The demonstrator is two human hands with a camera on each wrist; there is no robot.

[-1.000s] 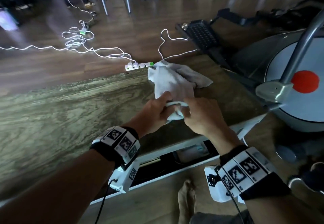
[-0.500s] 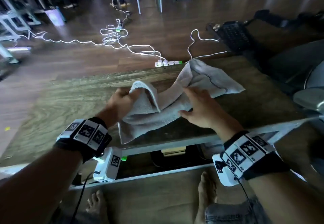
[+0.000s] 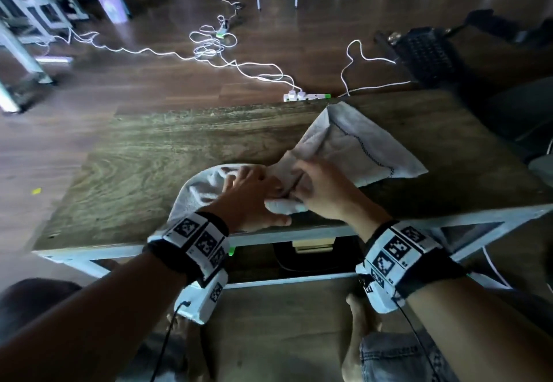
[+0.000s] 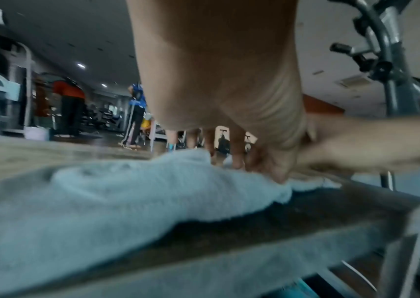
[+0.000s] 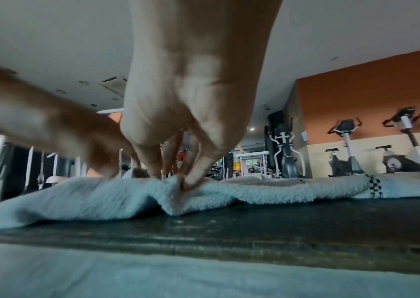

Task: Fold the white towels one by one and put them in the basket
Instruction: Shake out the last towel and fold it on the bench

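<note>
A white towel (image 3: 365,148) lies on the wooden table (image 3: 134,157), its right half spread flat and its left half humped into a loose arch (image 3: 200,190). My two hands meet at the towel's middle near the table's front edge. My left hand (image 3: 254,196) lies on the humped part with fingers spread and thumb along the edge; the left wrist view (image 4: 237,161) is blurred. My right hand (image 3: 311,184) pinches a raised fold of the towel (image 5: 176,193) between thumb and fingertips (image 5: 193,177). No basket is in view.
A white power strip (image 3: 306,96) and loose cables (image 3: 209,49) lie on the floor beyond the table's far edge. A dark exercise machine (image 3: 428,52) stands at the back right. The table's white frame (image 3: 299,232) runs under my wrists, with my bare foot (image 3: 359,319) below.
My left hand has let go of the towel's left edge and come right to the middle beside my right hand. The left half has bunched up, and my right hand now pinches a fold.
</note>
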